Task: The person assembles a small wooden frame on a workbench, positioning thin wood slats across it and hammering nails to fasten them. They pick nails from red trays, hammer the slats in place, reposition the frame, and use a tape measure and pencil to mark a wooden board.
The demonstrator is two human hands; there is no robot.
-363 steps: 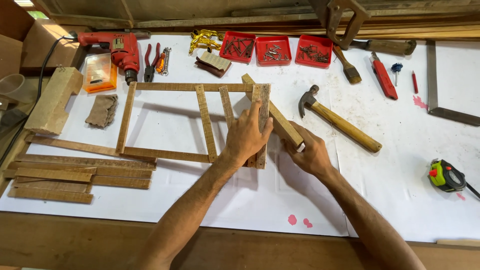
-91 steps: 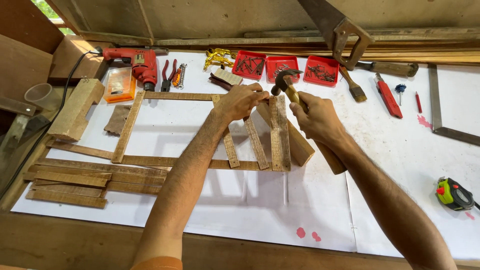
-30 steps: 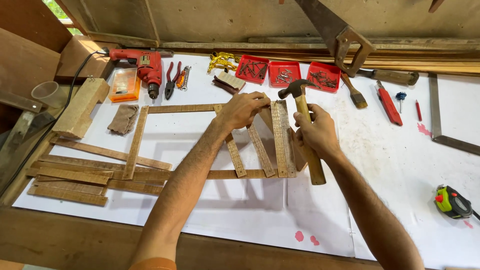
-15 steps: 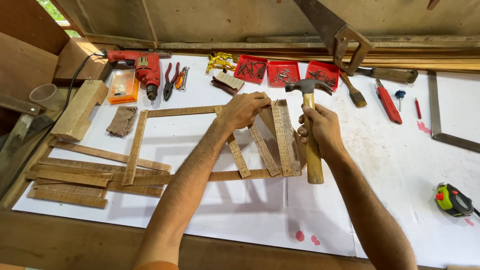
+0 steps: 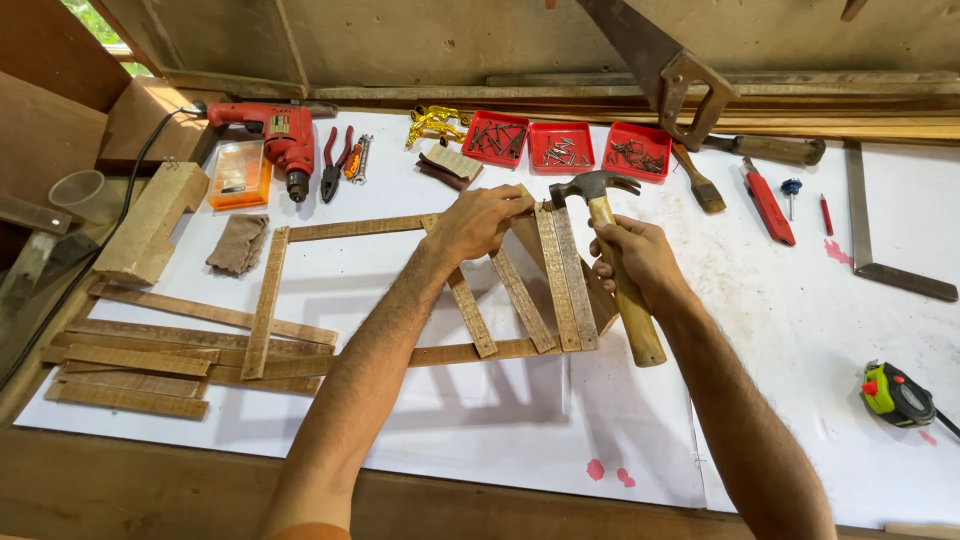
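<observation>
Your wooden frame (image 5: 400, 290) lies mid-frame on the bench (image 5: 800, 330), with spare slats (image 5: 140, 355) stacked at its left. Behind it sit three nail trays (image 5: 565, 147); the drill (image 5: 275, 135) lies upper left, the tape measure (image 5: 897, 393) lower right.

Along the back of my tabletop (image 5: 800, 330) I see a red drill (image 5: 278, 140), pliers (image 5: 333, 163), 3 red trays (image 5: 565, 146) of nails, a brush (image 5: 700, 185) and a handsaw (image 5: 660, 65). A tape measure (image 5: 895, 393) sits far right, spare slats (image 5: 140, 355) lie stacked left.
</observation>
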